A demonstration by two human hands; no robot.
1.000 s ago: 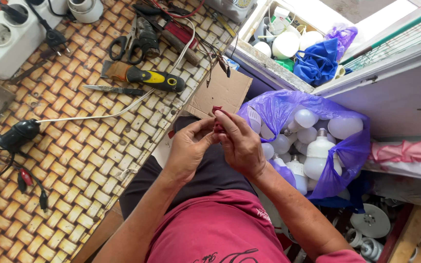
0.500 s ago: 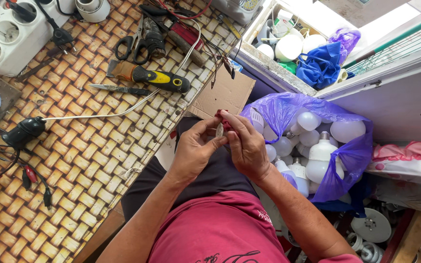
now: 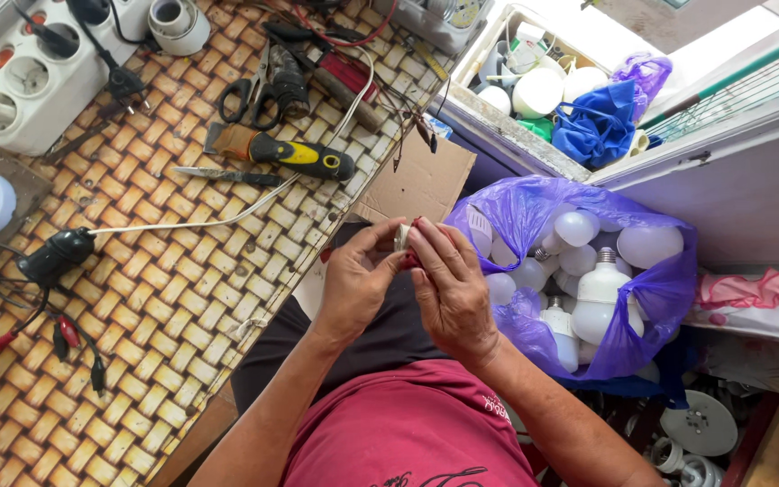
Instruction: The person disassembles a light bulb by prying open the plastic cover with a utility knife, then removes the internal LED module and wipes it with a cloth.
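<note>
Both hands, left hand [image 3: 360, 281] and right hand [image 3: 448, 287], meet fingertip to fingertip, pinching a small red-and-white part [image 3: 405, 240] between them, just off the counter's [image 3: 164, 307] edge, beside a purple bag of bulbs [image 3: 588, 271].

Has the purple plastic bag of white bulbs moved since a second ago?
No. The purple plastic bag of white bulbs stays beside the grey box wall; only the camera shifted slightly.

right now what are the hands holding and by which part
Both hands, left hand and right hand, pinch one small part between their fingertips, over the lap. It looks whitish with red; the exact grip points are hidden.
</note>
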